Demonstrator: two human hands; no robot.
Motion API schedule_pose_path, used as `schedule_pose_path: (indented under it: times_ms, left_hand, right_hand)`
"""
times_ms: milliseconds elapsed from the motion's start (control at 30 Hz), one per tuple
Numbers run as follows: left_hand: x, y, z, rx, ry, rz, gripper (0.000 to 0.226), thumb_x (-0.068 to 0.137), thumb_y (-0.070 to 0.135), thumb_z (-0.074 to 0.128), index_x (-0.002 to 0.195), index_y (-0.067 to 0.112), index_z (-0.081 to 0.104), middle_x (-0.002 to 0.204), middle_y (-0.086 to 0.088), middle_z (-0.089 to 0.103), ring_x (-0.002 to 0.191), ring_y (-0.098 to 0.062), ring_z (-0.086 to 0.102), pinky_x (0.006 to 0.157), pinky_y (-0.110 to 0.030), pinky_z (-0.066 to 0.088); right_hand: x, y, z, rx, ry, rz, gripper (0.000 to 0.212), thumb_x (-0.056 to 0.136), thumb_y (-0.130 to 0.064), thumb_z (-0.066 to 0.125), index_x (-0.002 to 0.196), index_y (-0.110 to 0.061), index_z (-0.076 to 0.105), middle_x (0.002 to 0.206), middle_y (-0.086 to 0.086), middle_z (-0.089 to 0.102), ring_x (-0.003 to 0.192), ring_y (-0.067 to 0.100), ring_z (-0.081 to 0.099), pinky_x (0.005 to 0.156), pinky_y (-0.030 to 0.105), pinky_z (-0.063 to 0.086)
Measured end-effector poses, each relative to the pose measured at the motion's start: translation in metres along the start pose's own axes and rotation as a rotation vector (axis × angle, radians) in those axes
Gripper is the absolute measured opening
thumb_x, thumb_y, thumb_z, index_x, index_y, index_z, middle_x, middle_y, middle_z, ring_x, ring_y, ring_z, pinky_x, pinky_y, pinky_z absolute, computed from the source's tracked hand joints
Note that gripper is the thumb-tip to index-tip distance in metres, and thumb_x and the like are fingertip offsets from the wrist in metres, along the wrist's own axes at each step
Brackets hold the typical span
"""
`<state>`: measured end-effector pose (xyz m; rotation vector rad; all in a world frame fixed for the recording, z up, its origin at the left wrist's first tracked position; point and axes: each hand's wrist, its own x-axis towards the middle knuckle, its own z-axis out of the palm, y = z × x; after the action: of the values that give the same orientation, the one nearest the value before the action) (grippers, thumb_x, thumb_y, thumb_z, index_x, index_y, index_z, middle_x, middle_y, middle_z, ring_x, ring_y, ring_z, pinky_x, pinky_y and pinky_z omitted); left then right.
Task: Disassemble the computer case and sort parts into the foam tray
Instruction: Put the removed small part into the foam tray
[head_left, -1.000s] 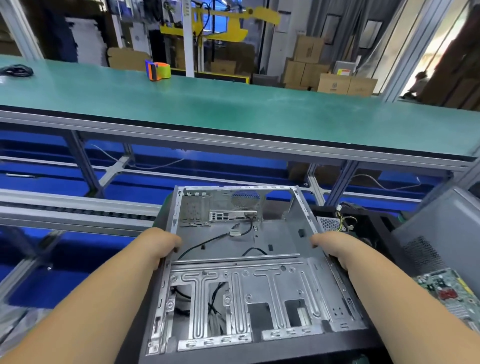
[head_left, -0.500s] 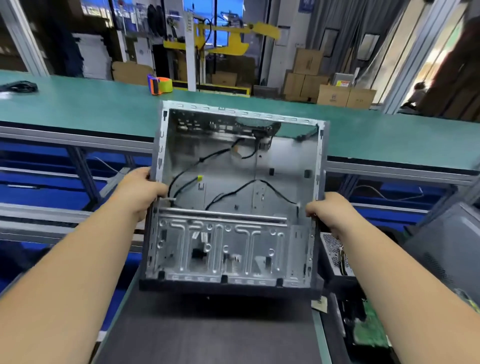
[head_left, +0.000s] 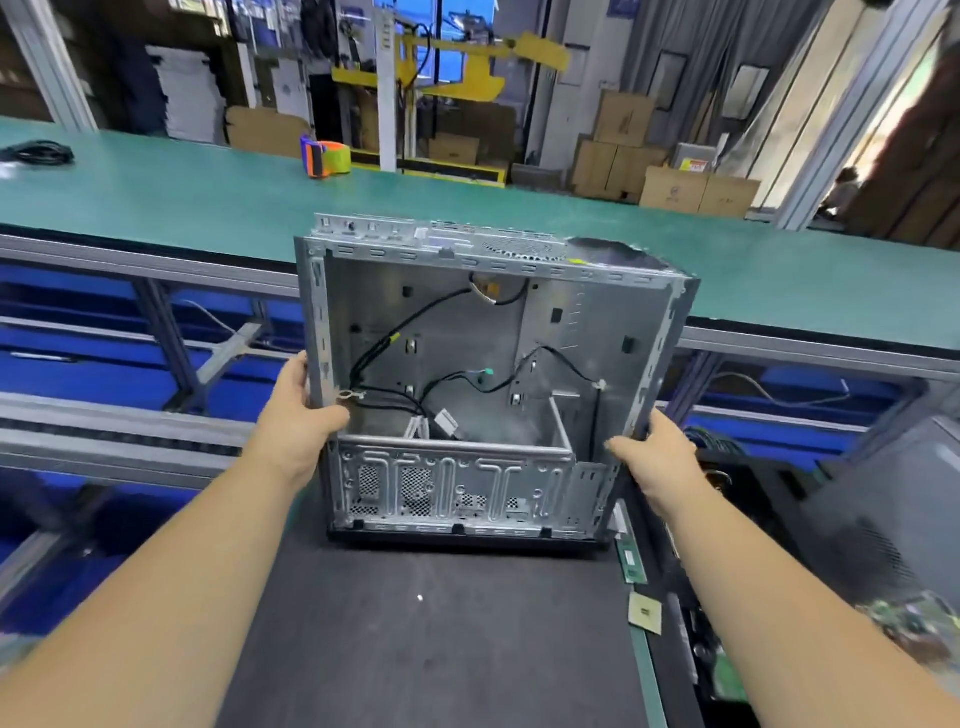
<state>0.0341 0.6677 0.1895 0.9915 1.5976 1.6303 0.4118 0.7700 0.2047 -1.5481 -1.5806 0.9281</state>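
Note:
An open grey metal computer case (head_left: 467, 332) stands upright in front of me, its inside facing me and its lower edge at the far end of a dark mat (head_left: 431, 639). Black cables run loose across its back wall. My left hand (head_left: 306, 410) grips the case's left edge. My right hand (head_left: 649, 457) grips the lower right edge. The black foam tray (head_left: 691, 644) lies to the right, and a green circuit board (head_left: 904, 613) lies at its right side, blurred.
A memory stick (head_left: 631, 558) and a small square chip (head_left: 645, 613) lie at the mat's right edge. A long green workbench (head_left: 208, 202) runs behind the case, with an orange tape dispenser (head_left: 324, 156) on it. A grey case panel (head_left: 883, 493) leans at the right.
Both hands lifted the case from lying flat on the mat, tilted it upright and set its lower edge farther away at the mat's end.

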Motion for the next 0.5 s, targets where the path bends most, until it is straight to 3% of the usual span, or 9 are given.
schedule_pose_path:
  times_ms: [133,233,400,500]
  left_hand:
    - [-0.017,-0.003,0.001,0.000,0.007,0.000,0.067,0.080,-0.017,0.056,0.125,0.033,0.051,0.095,0.011,0.066,0.083,-0.002,0.063,0.077,-0.026,0.048]
    - [-0.029,-0.006,0.000,-0.042,0.013,-0.011,0.063,0.080,-0.019,0.059,0.111,0.036,0.055,0.093,0.007,0.065,0.082,-0.005,0.062,0.076,-0.024,0.047]
    - [-0.041,-0.015,-0.006,-0.039,-0.035,-0.064,0.051,0.083,-0.007,0.066,0.116,0.032,0.057,0.104,0.003,0.069,0.099,-0.012,0.064,0.090,-0.027,0.047]
    - [-0.040,-0.018,-0.009,0.014,-0.084,-0.075,0.044,0.086,0.007,0.069,0.109,0.043,0.059,0.107,0.011,0.070,0.107,-0.009,0.062,0.096,-0.030,0.043]
  right_hand:
    - [-0.010,0.012,-0.003,-0.021,-0.108,-0.062,0.032,0.089,-0.020,0.071,0.118,-0.028,0.059,0.106,-0.014,0.068,0.099,0.011,0.063,0.086,0.030,0.046]
    - [-0.020,0.018,-0.002,-0.059,-0.106,-0.078,0.038,0.090,-0.028,0.071,0.122,-0.033,0.051,0.102,-0.026,0.060,0.099,0.009,0.057,0.086,0.025,0.039]
    - [-0.029,0.029,-0.003,-0.062,-0.208,0.034,0.068,0.088,-0.035,0.073,0.143,-0.029,0.034,0.124,-0.011,0.054,0.112,0.016,0.052,0.096,0.032,0.039]
    - [-0.030,0.034,-0.003,-0.139,-0.233,0.038,0.082,0.085,-0.026,0.077,0.150,-0.027,0.027,0.124,-0.008,0.055,0.106,0.015,0.051,0.090,0.027,0.039]
